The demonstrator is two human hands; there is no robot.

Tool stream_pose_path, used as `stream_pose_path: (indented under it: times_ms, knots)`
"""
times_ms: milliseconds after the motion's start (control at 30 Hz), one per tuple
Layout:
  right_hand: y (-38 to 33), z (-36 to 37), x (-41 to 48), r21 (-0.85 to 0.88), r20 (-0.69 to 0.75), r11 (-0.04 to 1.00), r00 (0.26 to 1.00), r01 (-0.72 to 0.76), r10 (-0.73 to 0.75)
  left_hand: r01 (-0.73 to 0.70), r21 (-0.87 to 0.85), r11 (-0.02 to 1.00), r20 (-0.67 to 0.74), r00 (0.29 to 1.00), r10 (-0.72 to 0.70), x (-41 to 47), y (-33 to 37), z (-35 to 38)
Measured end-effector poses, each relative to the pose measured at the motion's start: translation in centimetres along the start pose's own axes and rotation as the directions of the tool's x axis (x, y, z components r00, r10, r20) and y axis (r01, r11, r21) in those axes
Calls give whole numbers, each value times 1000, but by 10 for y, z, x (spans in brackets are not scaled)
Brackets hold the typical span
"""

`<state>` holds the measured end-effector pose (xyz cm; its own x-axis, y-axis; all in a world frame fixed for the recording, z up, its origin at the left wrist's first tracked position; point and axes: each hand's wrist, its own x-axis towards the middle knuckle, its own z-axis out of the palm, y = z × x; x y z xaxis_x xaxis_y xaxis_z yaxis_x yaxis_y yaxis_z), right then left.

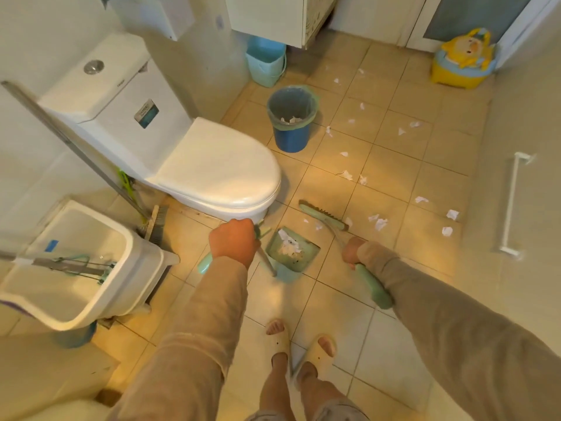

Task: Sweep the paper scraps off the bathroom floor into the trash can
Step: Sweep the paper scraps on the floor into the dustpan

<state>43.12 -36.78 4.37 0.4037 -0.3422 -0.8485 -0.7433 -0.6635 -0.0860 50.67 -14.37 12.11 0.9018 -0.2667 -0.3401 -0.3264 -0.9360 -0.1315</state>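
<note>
- Along the left edge: a white mop bucket (76, 262) with a mop head lying in it; behind it a long grey handle (76, 147) leans against the wall, with a brush head (158, 221) at its foot.
- Toilet (194, 165), lid down, juts into the floor space; its front rim sits just beside the left hand.
- Left hand (233, 241) fisted tight around the dustpan handle (267, 259), which runs down to the green dustpan (291, 250) on the tiles. Paper scraps already lie in the pan.
- Feet in pale slippers (303, 344) stand below the pan.
- Blue trash can (291, 120) with a green liner stands past the toilet's front, well apart from the pan; a few scraps inside. A light blue bin (267, 63) sits behind it under the cabinet.
- Right hand (352, 250) wrapped closed around the green broom handle (373, 287); broom head (323, 214) rests on the floor just right of the pan.
- Paper scraps (379, 221) are scattered over the tiles right of the broom and up toward the can, some near the bristles.
- Far right: a yellow child's potty (461, 62) by the door; a white towel rail (510, 205) on the wall.
</note>
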Motion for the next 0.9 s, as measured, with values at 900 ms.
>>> stream_pose_path:
  times_ms: [900]
  knots:
    - [145, 31, -70, 467, -8, 856, 968, -219, 252, -327, 106, 939, -15, 944, 330, -1, -10, -6]
